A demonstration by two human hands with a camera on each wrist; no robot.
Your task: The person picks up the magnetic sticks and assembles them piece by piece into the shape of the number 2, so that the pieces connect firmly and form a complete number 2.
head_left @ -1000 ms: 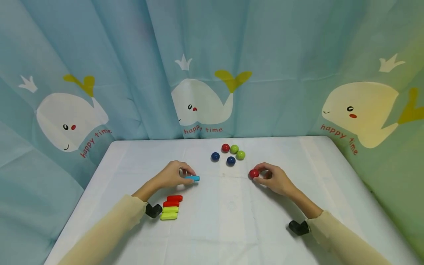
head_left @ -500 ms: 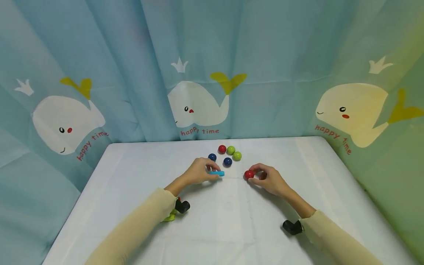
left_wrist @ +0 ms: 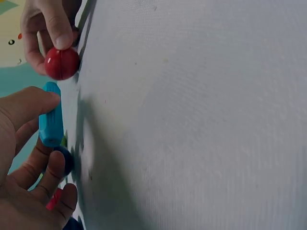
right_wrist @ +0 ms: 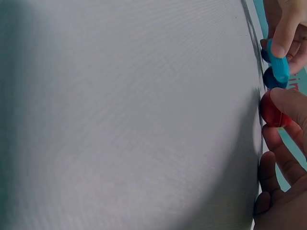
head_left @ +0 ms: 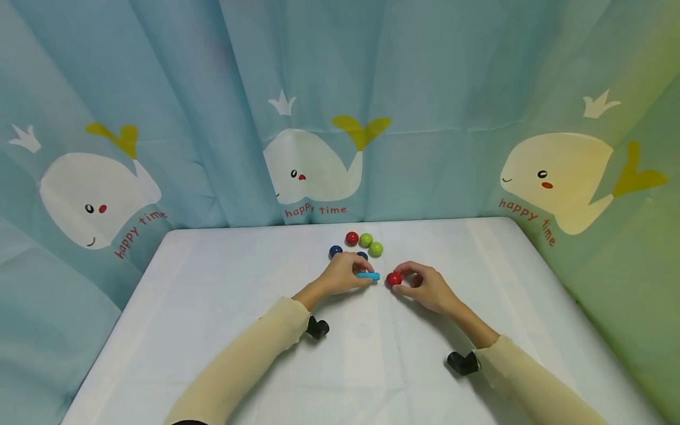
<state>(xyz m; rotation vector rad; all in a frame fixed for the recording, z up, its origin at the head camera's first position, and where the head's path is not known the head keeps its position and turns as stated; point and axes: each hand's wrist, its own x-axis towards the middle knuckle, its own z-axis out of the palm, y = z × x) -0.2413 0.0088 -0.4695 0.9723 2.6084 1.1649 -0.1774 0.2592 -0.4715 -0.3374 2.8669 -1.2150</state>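
My left hand [head_left: 340, 275] pinches a short light-blue stick [head_left: 369, 275] between thumb and fingers, over the middle of the table in the head view. Just to its right, my right hand [head_left: 434, 290] holds a shiny red ball [head_left: 394, 279] by its thumb and fingertips. A small gap separates stick and ball. From the left wrist, the light-blue stick [left_wrist: 51, 122] appears ridged along its side, and the red ball [left_wrist: 61, 63] shows a seam. The right wrist view has the red ball [right_wrist: 272, 111] low at the cloth, with the stick [right_wrist: 278, 62] beyond it.
Behind my left hand lie another red ball [head_left: 352, 238], two green balls, one of them a green ball [head_left: 376, 249] nearer me, and two dark-blue balls, the left dark-blue ball [head_left: 336, 251] beside my knuckles. A white cloth covers the table [head_left: 223, 260]; a whale-print curtain [head_left: 435, 106] stands behind.
My left hand has carried the light-blue stick rightward to beside the red ball. Its sleeve now covers the red and yellow-green sticks seen earlier. My right hand keeps its hold on the ball.
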